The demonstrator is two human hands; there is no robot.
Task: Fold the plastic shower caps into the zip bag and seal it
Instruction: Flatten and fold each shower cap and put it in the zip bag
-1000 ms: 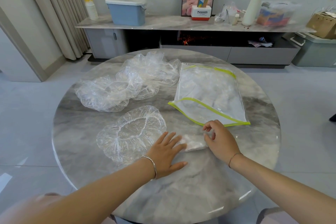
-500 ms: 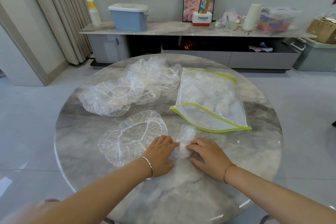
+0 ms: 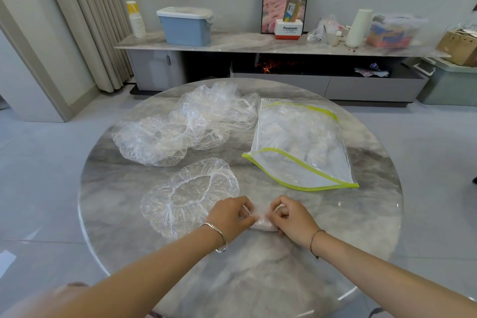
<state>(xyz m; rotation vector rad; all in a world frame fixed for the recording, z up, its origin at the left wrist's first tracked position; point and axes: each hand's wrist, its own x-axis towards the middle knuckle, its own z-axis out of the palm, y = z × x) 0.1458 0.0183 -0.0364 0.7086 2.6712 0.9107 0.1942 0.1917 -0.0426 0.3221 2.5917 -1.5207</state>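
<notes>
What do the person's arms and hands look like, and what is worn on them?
No sleeves or gloves are in view. The left hand has a thin silver bangle on its wrist. The right hand has a thin dark-red cord bracelet on its wrist.

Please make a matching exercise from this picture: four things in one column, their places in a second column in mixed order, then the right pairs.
1 folded cap
2 zip bag
3 spread-out cap
4 blue box

A on the sideboard
B right side of the table
C gripped by left hand and right hand
D just left of the left hand

Pairs: 1-C, 2-B, 3-D, 4-A.
</notes>
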